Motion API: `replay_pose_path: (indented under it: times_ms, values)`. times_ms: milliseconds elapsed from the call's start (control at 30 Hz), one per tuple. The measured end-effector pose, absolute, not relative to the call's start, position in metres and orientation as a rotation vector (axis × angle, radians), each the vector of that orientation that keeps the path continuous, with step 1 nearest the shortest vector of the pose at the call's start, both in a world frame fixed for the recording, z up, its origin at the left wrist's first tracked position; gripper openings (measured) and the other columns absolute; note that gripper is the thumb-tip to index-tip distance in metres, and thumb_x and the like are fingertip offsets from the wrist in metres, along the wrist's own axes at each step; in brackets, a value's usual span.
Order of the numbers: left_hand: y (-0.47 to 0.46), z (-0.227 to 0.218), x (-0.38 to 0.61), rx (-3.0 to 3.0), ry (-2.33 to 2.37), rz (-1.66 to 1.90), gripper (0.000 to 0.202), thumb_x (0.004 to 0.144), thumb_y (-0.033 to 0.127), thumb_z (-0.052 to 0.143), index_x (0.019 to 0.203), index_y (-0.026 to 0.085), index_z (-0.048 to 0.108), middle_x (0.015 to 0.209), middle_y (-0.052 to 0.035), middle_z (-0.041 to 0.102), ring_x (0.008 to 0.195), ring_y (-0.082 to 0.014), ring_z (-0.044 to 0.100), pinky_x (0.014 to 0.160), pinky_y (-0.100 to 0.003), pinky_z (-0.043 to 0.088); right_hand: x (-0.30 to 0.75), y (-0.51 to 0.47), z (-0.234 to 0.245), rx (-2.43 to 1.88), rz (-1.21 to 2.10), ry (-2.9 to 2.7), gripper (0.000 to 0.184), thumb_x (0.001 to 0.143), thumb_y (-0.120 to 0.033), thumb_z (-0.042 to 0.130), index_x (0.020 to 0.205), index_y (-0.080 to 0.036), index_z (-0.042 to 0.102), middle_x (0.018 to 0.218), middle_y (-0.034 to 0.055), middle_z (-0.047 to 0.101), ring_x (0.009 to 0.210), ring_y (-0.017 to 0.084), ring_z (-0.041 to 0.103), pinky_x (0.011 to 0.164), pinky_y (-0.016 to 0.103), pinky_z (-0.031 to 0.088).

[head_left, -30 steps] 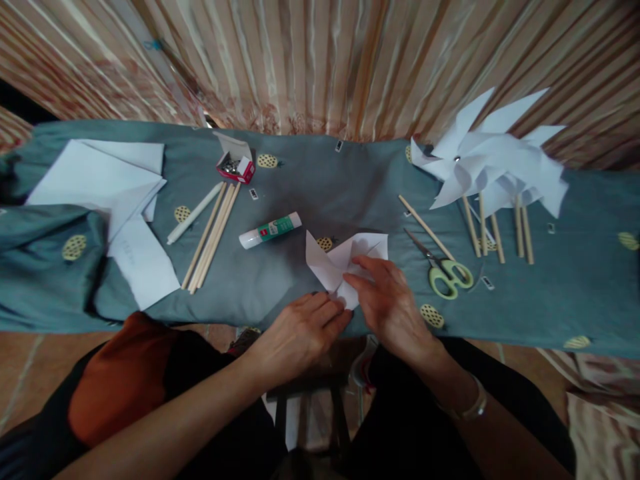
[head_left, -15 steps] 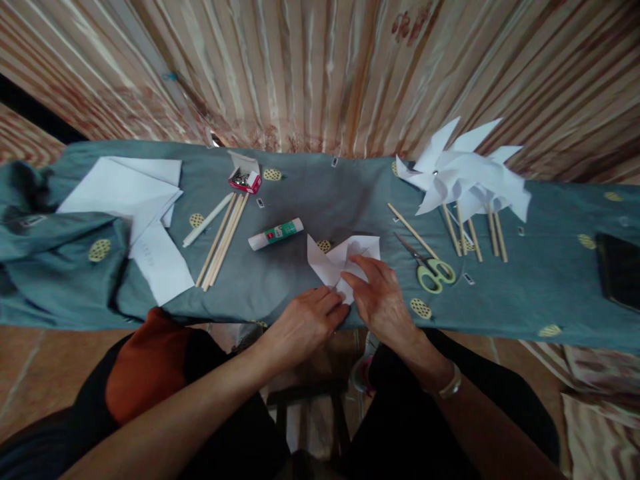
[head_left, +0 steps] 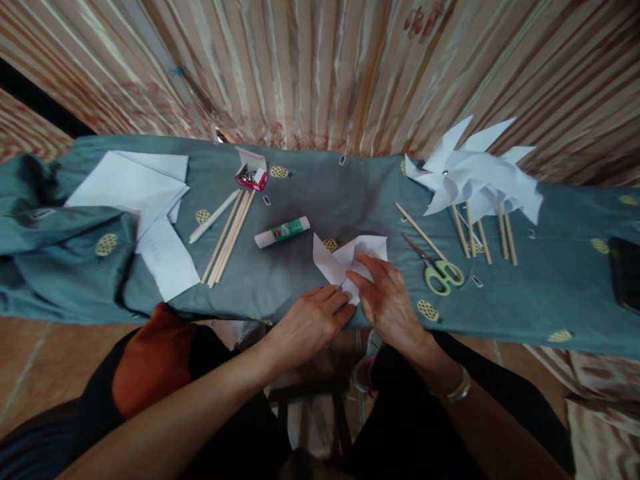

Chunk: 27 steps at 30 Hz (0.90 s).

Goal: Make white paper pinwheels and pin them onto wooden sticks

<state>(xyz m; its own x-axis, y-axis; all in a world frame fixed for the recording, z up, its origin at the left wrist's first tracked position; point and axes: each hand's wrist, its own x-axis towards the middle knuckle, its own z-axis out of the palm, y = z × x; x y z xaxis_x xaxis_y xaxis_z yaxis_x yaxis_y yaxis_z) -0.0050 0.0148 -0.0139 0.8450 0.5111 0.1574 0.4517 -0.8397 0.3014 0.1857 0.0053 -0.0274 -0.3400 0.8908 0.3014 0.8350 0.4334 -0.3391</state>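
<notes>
A partly folded white paper pinwheel (head_left: 327, 262) lies at the table's front edge, with one pointed blade standing up on its left. My left hand (head_left: 315, 323) is closed on its near edge, fingers bent over the paper. From the right, my right hand (head_left: 387, 293) presses thumb and fingers onto the middle and right part of the same paper, covering much of it. A glue stick (head_left: 283, 232) lies just beyond, to the left. Green-handled scissors (head_left: 440, 272) rest to the right, beside a loose wooden stick (head_left: 420, 230).
Finished white pinwheels on sticks (head_left: 480, 177) lie at the back right. On the left are white paper sheets (head_left: 125, 183), several wooden sticks (head_left: 233, 240), a white rolled tube (head_left: 215, 217) and an open red box of metal pins (head_left: 251, 175). A dark phone-like object (head_left: 625, 273) sits far right.
The whole view has shifted slightly, so things appear a little farther right. Both hands keep their place on the paper, with hardly any finger movement.
</notes>
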Motion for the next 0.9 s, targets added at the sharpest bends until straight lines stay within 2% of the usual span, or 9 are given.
replay_pose_path:
  times_ms: [300, 533, 767, 900]
  values:
    - [0.015, -0.014, -0.005, 2.771, 0.740, 0.328, 0.018, 0.092, 0.014, 0.049, 0.107, 0.011, 0.059, 0.102, -0.0094, 0.062, 0.094, -0.0222, 0.056, 0.078, -0.035, 0.054, 0.180, 0.011, -0.035, -1.467, 0.221, -2.162, 0.033, 0.087, -0.011, 0.041, 0.104, -0.028, 0.063, 0.127, 0.0079, 0.056, 0.119, 0.032, 0.051, 0.091, 0.052, 0.047]
    - [0.015, -0.014, -0.005, 2.773, 0.750, 0.265, 0.017, 0.093, 0.016, 0.047, 0.105, 0.013, 0.059, 0.104, -0.0097, 0.061, 0.095, -0.0220, 0.057, 0.079, -0.035, 0.053, 0.187, 0.016, -0.040, -1.430, 0.242, -2.113, 0.032, 0.086, -0.009, 0.042, 0.101, -0.026, 0.065, 0.137, 0.0056, 0.050, 0.127, 0.027, 0.045, 0.101, 0.049, 0.041]
    - [0.016, -0.012, -0.004, 2.787, 0.749, 0.253, 0.016, 0.093, 0.016, 0.047, 0.103, 0.014, 0.059, 0.101, -0.0081, 0.061, 0.090, -0.0212, 0.057, 0.076, -0.034, 0.053, 0.195, 0.020, -0.034, -1.450, 0.368, -2.074, 0.029, 0.089, -0.017, 0.043, 0.100, -0.023, 0.069, 0.142, 0.0082, 0.046, 0.128, 0.029, 0.044, 0.103, 0.053, 0.040]
    - [0.016, -0.012, -0.002, 2.796, 0.748, 0.249, 0.016, 0.093, 0.015, 0.047, 0.103, 0.013, 0.059, 0.100, -0.0081, 0.061, 0.091, -0.0205, 0.057, 0.078, -0.034, 0.053, 0.191, 0.017, -0.033, -1.469, 0.344, -2.100, 0.028, 0.089, -0.017, 0.044, 0.103, -0.025, 0.067, 0.142, 0.0066, 0.045, 0.128, 0.029, 0.044, 0.105, 0.051, 0.038]
